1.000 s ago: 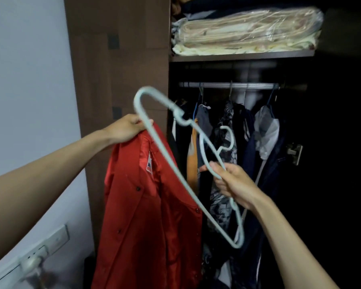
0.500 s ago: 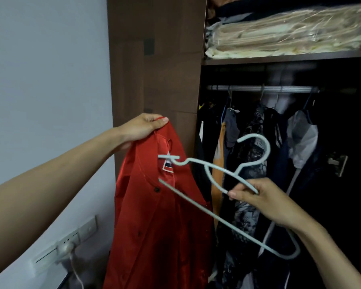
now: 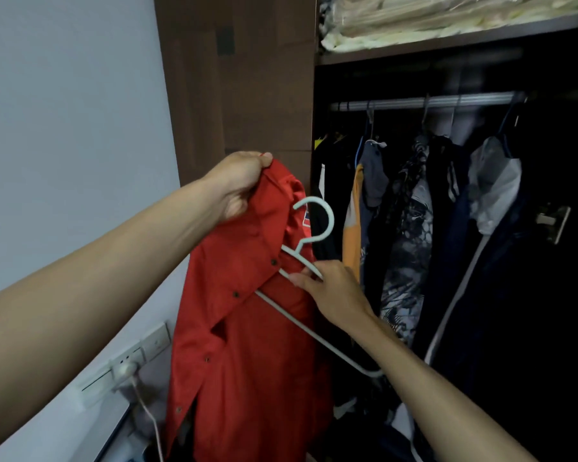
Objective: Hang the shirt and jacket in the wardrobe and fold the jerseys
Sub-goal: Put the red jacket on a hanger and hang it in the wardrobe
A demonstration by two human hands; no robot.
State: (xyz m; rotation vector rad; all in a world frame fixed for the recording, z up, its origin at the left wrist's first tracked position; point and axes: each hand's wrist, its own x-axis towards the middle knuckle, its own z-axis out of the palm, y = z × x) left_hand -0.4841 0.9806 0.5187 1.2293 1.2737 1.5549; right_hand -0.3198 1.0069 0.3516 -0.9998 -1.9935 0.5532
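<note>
A red button-up jacket [image 3: 247,328] hangs from my left hand [image 3: 239,185], which pinches its collar in front of the wardrobe's brown side panel. My right hand [image 3: 331,291] grips a pale wire hanger [image 3: 314,225] just below its hook. The hanger's left arm is tucked inside the jacket's neck opening, its hook stands up beside the collar, and its lower bar runs down to the right along my forearm. The open wardrobe [image 3: 447,228] is right behind, with its metal rail [image 3: 421,102] above.
Several dark, orange and patterned garments [image 3: 411,235] hang on the rail. A shelf above carries bagged bedding [image 3: 447,21]. A wall socket with a plug and cable [image 3: 127,365] sits low on the left wall. A metal latch [image 3: 554,221] sticks out at right.
My right hand has brought the hanger leftward and turned it hook-up, sliding one arm into the jacket's neck. The view has shifted left and down.
</note>
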